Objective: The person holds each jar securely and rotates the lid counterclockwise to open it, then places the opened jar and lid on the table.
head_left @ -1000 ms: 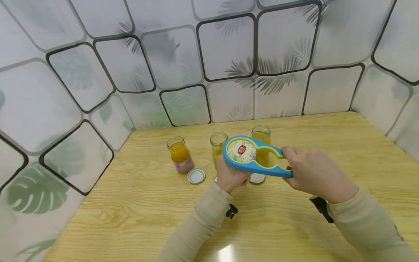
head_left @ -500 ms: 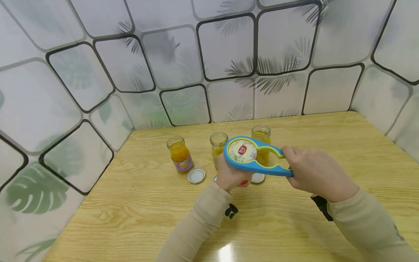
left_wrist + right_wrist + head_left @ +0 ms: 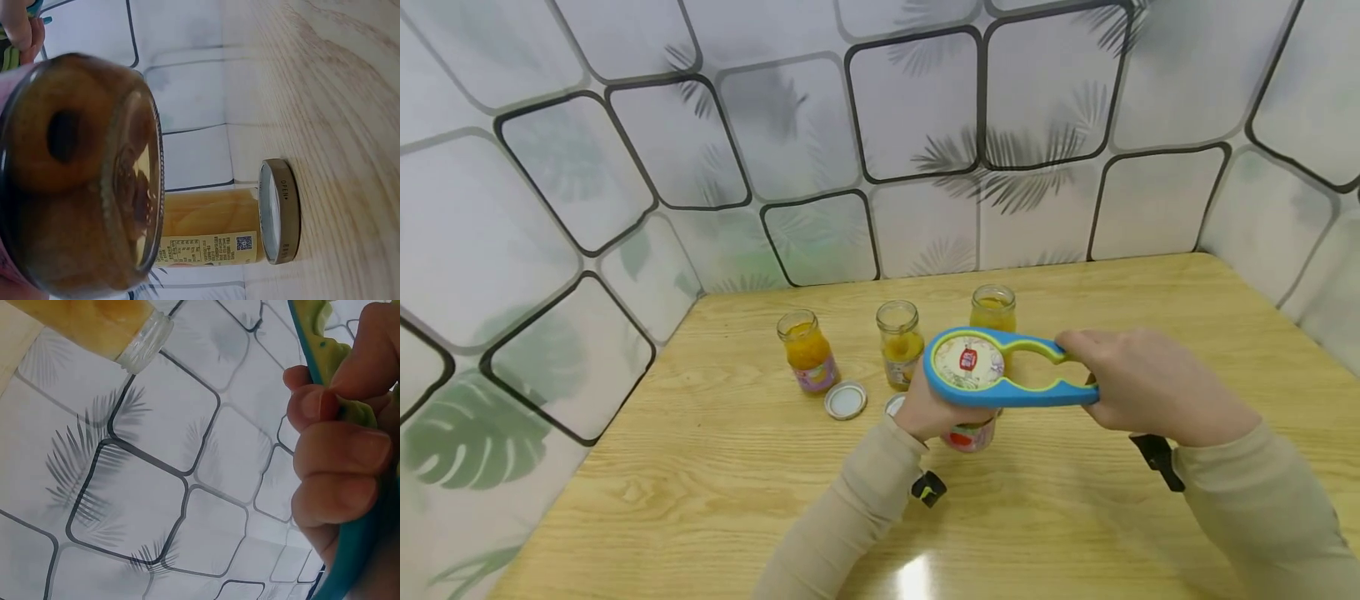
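My left hand [image 3: 929, 407] grips a glass jar [image 3: 972, 437] with a pink label, held above the table. Seen in the left wrist view, the jar's [image 3: 75, 187] base faces the camera, with brownish contents inside. A blue jar opener [image 3: 1015, 396] with yellow-green lining fits around the jar's pale lid [image 3: 967, 364], which bears a red logo. Off to the right, my right hand [image 3: 1153, 379] holds the opener's handle ends. The right wrist view has its fingers [image 3: 340, 450] curled round the blue and green handles.
Three uncapped jars of yellow-orange contents stand behind: one at left [image 3: 811, 358], one in the middle [image 3: 901, 346] and one at right [image 3: 992, 312]. A lid [image 3: 846, 400] lies by the left jar. Another lid [image 3: 895, 403] is partly hidden by my left hand. A patterned wall [image 3: 925, 225] borders the wooden table [image 3: 700, 467].
Both hands, with the jar and opener, have shifted a little right and nearer to me. More of the jar's pink label now shows below the opener. The other jars stay put.
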The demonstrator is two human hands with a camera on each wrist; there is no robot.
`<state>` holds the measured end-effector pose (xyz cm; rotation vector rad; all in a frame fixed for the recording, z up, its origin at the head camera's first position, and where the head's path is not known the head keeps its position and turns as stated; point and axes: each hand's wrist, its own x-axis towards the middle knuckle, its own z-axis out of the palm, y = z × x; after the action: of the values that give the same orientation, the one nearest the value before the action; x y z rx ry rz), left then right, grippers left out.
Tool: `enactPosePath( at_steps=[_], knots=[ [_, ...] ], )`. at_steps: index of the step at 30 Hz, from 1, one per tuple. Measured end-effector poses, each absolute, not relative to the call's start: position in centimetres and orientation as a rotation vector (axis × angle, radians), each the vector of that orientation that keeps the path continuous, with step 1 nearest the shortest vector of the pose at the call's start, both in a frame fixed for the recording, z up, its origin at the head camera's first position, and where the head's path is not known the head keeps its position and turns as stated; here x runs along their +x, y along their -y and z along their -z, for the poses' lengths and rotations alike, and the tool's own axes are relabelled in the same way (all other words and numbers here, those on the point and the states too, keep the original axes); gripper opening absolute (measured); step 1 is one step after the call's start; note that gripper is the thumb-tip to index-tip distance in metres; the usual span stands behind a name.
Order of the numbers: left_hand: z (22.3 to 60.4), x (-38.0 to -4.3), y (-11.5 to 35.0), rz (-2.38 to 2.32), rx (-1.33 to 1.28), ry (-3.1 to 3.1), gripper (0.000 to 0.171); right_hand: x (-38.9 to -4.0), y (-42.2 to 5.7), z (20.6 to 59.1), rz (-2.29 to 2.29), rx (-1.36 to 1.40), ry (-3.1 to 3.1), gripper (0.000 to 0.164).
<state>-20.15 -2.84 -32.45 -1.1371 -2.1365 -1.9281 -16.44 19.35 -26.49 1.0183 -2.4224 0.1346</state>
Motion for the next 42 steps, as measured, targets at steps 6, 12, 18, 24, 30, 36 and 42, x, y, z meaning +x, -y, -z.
enactPosePath(
  at_steps=[6,12,18,24,30,36,42],
  knots=[
    [32.0,-19.9,3.0,2.012,-1.285,2.104,0.063,-16.4,-19.8,26.2,-0.158,1.044,2.437,0.041],
    [31.2,-19.3,3.3,2.097,-1.351,2.123,0.065,-16.3,-20.0,26.0,-0.184,1.079,2.453,0.044],
    [30.8,-18.9,3.7,2.178,-1.393,2.150,0.065,-16.3,-20.1,26.0,-0.190,1.119,2.397,0.043],
    [31.2,-19.3,3.7,2.159,-1.514,2.076,0.063,-16.4,-20.3,26.1,-0.238,1.139,2.405,0.044],
    [31.4,-19.7,3.7,2.106,-1.634,2.001,0.060,-16.4,-20.3,26.1,-0.305,1.150,2.460,0.042],
    [31.2,-19.9,3.5,2.108,-1.677,1.957,0.056,-16.6,-20.3,26.1,-0.334,1.160,2.474,0.040],
    [31.4,-20.0,3.2,2.150,-1.659,1.912,0.053,-16.8,-20.4,26.2,-0.369,1.168,2.499,0.040]
  ],
)
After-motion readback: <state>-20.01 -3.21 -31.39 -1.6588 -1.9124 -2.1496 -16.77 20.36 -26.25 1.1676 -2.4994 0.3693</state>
